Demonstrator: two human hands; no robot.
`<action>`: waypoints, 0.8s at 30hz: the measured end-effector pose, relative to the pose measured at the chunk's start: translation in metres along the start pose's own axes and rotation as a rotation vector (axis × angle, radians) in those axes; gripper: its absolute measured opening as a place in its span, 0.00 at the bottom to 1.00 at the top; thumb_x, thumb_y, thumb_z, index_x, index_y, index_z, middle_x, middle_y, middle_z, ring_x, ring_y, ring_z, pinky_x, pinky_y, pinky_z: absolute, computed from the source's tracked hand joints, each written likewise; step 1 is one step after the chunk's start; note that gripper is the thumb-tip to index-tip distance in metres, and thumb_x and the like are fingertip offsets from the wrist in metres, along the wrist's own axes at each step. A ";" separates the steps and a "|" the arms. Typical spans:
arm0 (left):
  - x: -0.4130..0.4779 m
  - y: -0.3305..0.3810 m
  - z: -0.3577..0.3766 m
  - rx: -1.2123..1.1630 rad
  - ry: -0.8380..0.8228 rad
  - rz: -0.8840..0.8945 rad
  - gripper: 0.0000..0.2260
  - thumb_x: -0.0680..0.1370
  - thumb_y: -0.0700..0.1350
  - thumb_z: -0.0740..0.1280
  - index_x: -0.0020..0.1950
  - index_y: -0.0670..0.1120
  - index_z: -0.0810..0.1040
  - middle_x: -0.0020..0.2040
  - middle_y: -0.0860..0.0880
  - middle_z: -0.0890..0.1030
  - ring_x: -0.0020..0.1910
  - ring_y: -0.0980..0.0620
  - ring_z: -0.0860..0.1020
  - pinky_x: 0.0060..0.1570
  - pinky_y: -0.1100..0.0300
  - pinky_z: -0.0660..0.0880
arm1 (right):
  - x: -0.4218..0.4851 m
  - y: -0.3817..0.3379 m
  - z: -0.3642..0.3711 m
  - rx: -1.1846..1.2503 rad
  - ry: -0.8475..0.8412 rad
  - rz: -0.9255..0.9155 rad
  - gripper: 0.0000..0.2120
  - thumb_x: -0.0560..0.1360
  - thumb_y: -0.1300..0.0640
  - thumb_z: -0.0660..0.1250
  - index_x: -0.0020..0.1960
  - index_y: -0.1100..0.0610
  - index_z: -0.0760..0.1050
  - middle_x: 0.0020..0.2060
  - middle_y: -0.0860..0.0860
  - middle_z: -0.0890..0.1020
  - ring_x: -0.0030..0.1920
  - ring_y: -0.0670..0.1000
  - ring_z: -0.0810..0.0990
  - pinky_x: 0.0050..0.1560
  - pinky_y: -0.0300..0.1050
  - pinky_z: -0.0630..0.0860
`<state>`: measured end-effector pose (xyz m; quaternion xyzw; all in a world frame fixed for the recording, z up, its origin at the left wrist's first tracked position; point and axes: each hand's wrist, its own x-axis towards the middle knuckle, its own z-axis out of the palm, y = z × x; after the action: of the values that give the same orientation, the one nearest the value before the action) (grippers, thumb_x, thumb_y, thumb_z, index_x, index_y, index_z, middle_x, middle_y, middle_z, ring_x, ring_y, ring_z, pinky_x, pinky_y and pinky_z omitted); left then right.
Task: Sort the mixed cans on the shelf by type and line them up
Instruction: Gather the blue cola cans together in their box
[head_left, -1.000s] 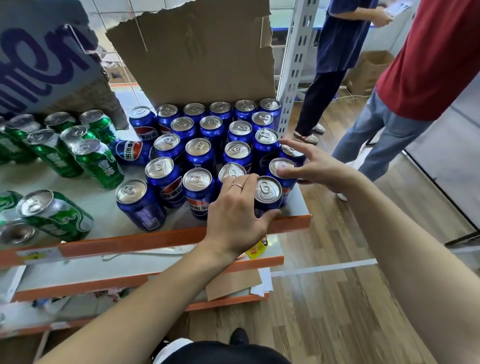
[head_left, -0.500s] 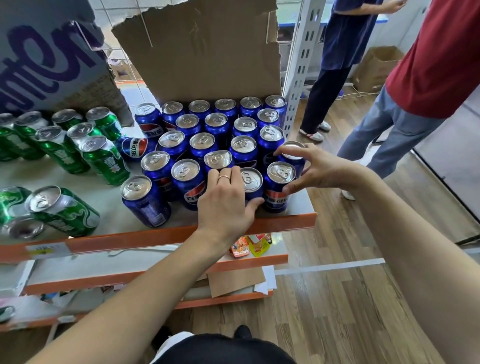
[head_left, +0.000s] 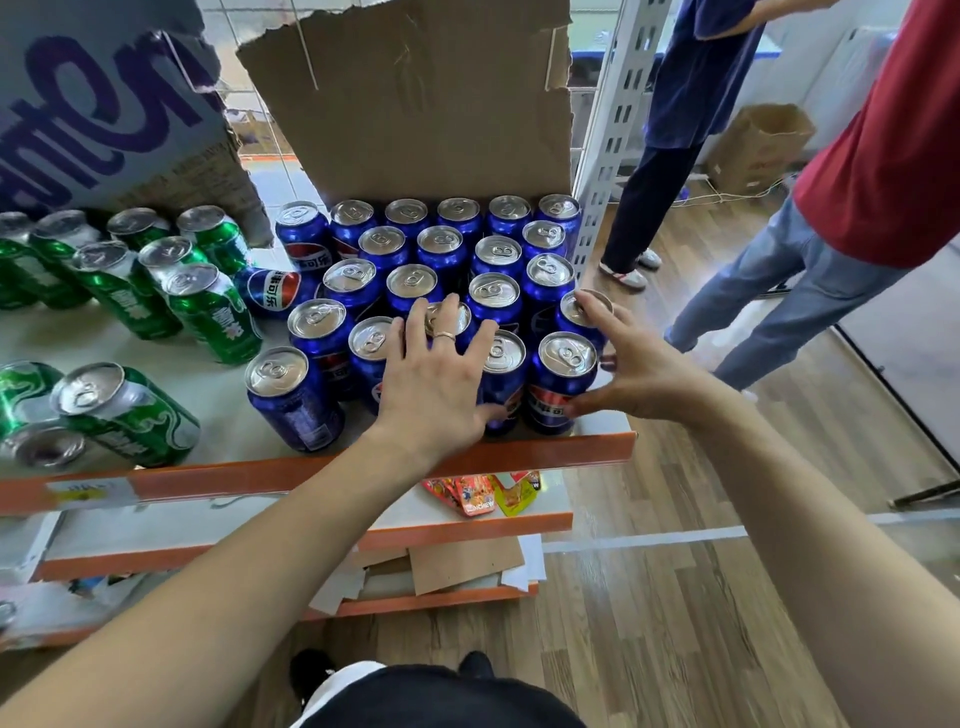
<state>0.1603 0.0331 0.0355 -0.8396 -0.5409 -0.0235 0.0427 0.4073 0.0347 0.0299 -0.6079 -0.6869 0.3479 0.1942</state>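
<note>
Several blue cola cans (head_left: 447, 244) stand in tight rows on the right of the white shelf (head_left: 218, 384). My left hand (head_left: 434, 379) lies spread against the front row, fingers over the tops and thumb on a front can (head_left: 503, 358). With its fingers spread, my right hand (head_left: 631, 366) presses the block's right side: thumb low on the front-right can (head_left: 565, 364), fingertips on the rim of the can behind (head_left: 584, 312). One blue can (head_left: 283, 395) stands apart at front left and another (head_left: 271, 291) lies on its side. Green cans (head_left: 208, 306) stand at the left.
Two green cans (head_left: 122, 410) lie on their sides at the front left. A torn cardboard sheet (head_left: 415, 98) rises behind the blue cans, with a metal shelf post (head_left: 608, 130) at its right. Two people (head_left: 878, 156) stand on the wooden floor. Snack packets (head_left: 478, 493) lie on the lower shelf.
My left hand has spread flat over the front blue cans. My right hand left the can top it pinched and now presses the side of the block. The front cans sit closer together.
</note>
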 end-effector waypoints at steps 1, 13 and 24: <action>0.003 -0.002 -0.001 0.004 -0.019 0.007 0.43 0.74 0.67 0.66 0.81 0.54 0.49 0.81 0.40 0.49 0.78 0.34 0.48 0.76 0.37 0.50 | 0.000 0.000 0.001 -0.006 0.013 -0.006 0.60 0.61 0.52 0.83 0.80 0.43 0.48 0.76 0.42 0.54 0.70 0.44 0.62 0.71 0.50 0.69; 0.003 -0.019 0.005 0.016 0.007 0.048 0.39 0.74 0.74 0.53 0.80 0.60 0.47 0.82 0.46 0.48 0.80 0.39 0.46 0.71 0.27 0.49 | -0.003 0.004 0.026 -0.103 0.129 -0.023 0.59 0.59 0.40 0.81 0.77 0.37 0.45 0.76 0.42 0.50 0.74 0.52 0.61 0.72 0.53 0.67; 0.004 -0.017 0.009 0.074 0.043 -0.004 0.41 0.72 0.74 0.57 0.79 0.59 0.49 0.82 0.47 0.51 0.77 0.35 0.56 0.67 0.23 0.53 | -0.013 0.000 0.043 -0.139 0.349 -0.140 0.55 0.59 0.41 0.81 0.77 0.46 0.53 0.75 0.50 0.56 0.73 0.54 0.62 0.71 0.53 0.68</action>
<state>0.1466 0.0441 0.0276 -0.8357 -0.5421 -0.0216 0.0854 0.3798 0.0116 0.0026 -0.6218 -0.7056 0.1746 0.2916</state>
